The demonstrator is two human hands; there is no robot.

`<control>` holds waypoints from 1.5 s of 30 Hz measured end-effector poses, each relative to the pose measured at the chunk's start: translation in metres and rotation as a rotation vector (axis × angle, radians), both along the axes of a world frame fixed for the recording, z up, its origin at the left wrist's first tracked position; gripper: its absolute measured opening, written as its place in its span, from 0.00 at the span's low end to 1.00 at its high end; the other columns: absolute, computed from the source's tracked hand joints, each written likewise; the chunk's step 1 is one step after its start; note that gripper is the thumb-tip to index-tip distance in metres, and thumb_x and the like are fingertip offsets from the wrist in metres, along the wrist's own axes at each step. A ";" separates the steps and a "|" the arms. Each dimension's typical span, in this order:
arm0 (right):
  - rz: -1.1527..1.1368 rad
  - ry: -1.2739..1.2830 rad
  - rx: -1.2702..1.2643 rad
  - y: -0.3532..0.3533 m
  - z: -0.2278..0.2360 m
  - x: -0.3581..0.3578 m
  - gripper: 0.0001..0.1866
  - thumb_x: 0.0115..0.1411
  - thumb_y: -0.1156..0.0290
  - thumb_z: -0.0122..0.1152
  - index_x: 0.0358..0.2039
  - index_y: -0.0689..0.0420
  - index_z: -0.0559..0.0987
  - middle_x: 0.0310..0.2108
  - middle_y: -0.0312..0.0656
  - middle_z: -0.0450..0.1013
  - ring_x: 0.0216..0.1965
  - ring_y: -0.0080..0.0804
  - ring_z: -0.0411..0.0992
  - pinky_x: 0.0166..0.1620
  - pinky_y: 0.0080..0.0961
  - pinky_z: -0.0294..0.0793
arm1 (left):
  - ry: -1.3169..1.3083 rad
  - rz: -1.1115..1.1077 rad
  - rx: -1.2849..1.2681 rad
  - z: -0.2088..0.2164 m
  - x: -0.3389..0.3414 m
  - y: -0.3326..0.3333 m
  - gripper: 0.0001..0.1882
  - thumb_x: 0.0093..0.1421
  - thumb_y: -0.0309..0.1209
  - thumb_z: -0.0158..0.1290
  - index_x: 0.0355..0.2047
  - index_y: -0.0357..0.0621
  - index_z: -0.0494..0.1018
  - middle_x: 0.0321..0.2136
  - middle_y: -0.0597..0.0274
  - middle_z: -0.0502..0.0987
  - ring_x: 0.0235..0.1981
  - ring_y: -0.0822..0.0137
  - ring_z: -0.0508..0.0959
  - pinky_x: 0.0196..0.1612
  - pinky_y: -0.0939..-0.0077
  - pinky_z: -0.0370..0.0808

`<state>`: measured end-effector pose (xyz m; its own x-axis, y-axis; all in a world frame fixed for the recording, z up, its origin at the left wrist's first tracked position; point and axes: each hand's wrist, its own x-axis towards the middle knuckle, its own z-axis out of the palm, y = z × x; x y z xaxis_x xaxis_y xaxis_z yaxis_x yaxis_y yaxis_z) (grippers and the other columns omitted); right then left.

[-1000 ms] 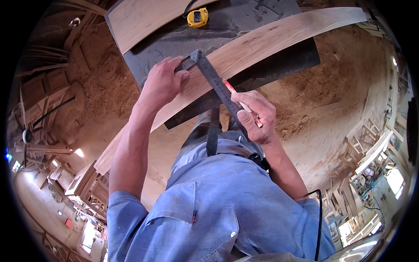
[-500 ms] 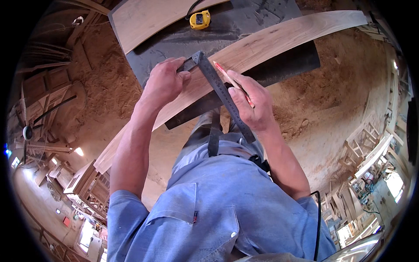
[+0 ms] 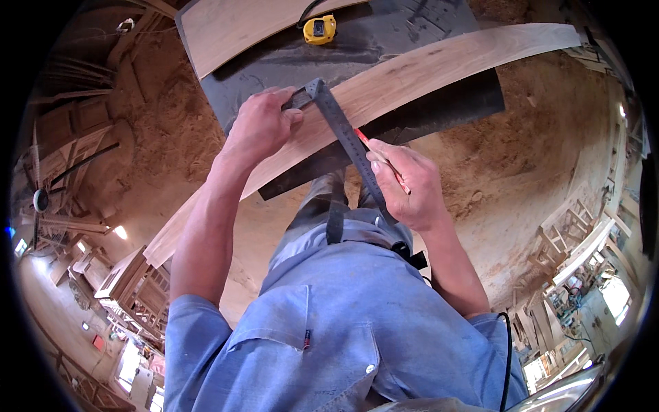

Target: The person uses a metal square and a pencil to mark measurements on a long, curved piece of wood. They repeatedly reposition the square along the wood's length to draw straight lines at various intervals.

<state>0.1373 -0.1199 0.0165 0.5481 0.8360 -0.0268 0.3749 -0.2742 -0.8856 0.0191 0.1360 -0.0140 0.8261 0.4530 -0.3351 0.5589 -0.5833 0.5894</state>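
Note:
A long pale wooden board [image 3: 425, 71] lies slantwise across a dark work surface, its left end running past my left forearm. My left hand [image 3: 264, 123] is closed on the stock of a dark try square [image 3: 336, 123] at the board's far edge. The square's blade, with graduation marks, crosses the board and sticks out over its near edge toward my waist. My right hand [image 3: 410, 180] pinches a red and pale pencil [image 3: 384, 163]. The pencil's tip is close to the blade's right edge; whether it touches the wood I cannot tell.
A yellow tape measure [image 3: 319, 29] rests on the dark table [image 3: 384, 41] at the back. Another wide board [image 3: 254, 27] lies at the far left of it. Sawdust covers the floor [image 3: 473, 151]. Wooden frames [image 3: 563, 233] stand at the right.
My right hand has drawn the pencil toward me and slightly right, along the blade. My left hand and the square have stayed nearly in place.

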 end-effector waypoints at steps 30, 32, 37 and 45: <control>0.073 -0.062 0.024 0.017 -0.005 0.021 0.19 0.62 0.77 0.63 0.54 0.62 0.81 0.43 0.55 0.81 0.43 0.55 0.80 0.46 0.41 0.80 | 0.160 0.001 -0.067 0.018 0.012 0.002 0.23 0.60 0.31 0.61 0.55 0.36 0.78 0.48 0.40 0.81 0.52 0.39 0.79 0.58 0.53 0.75; 0.065 -0.055 -0.004 0.019 0.001 0.022 0.18 0.62 0.77 0.62 0.54 0.61 0.81 0.41 0.56 0.81 0.42 0.55 0.80 0.45 0.41 0.80 | 0.118 0.011 -0.061 0.016 0.012 -0.001 0.19 0.60 0.30 0.61 0.51 0.36 0.78 0.44 0.41 0.80 0.49 0.39 0.79 0.55 0.52 0.74; 0.003 -0.073 0.084 0.050 0.000 0.022 0.17 0.63 0.77 0.60 0.52 0.62 0.82 0.35 0.56 0.80 0.38 0.55 0.79 0.41 0.42 0.79 | 0.041 0.013 -0.011 0.003 0.006 0.001 0.11 0.61 0.28 0.60 0.43 0.36 0.78 0.39 0.42 0.79 0.43 0.39 0.78 0.48 0.51 0.73; 0.141 -0.140 -0.370 -0.007 0.040 0.006 0.11 0.60 0.74 0.63 0.44 0.61 0.84 0.29 0.51 0.78 0.32 0.54 0.77 0.35 0.45 0.75 | 0.058 0.032 -0.038 0.008 0.005 0.000 0.10 0.62 0.29 0.60 0.42 0.37 0.79 0.38 0.43 0.80 0.43 0.40 0.78 0.48 0.52 0.73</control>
